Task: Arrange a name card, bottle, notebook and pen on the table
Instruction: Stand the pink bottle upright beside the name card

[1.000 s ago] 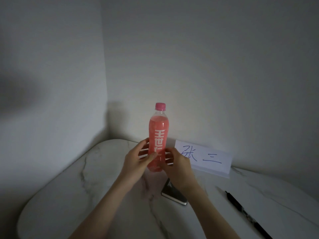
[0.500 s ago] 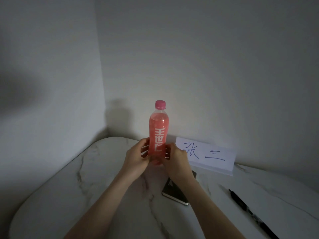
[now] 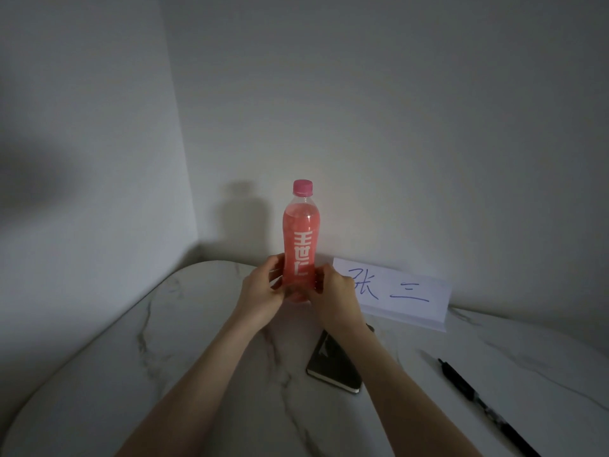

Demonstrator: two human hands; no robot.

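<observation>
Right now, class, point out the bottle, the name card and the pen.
bottle [image 3: 299, 232], head view, on its pink label.
name card [image 3: 405, 293], head view, on its white front face.
pen [image 3: 474, 395], head view, on its black barrel.

Both bare forearms reach forward and converge, the left hand [image 3: 260, 296] and the right hand [image 3: 336, 296] cupped toward each other with palms facing inward, fingers curled and thumbs forward, clasping the lower part of an upright pink bottle [image 3: 299, 240].
</observation>
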